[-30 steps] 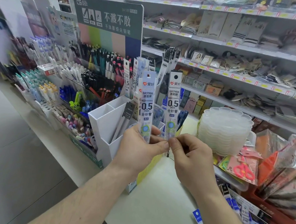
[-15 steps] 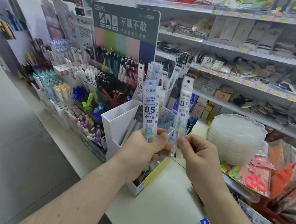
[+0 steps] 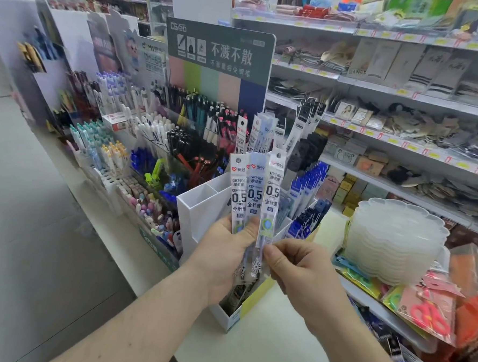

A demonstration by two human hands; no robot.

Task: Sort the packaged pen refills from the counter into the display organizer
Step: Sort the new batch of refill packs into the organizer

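Shop counter w/ stocked shelves behind. Two refill packs are gripped upright in left hand; a third pack is pinched at its lower end by right hand, beside them. White organizer sits just behind, pen racks to its left.

Refill packs before organizer
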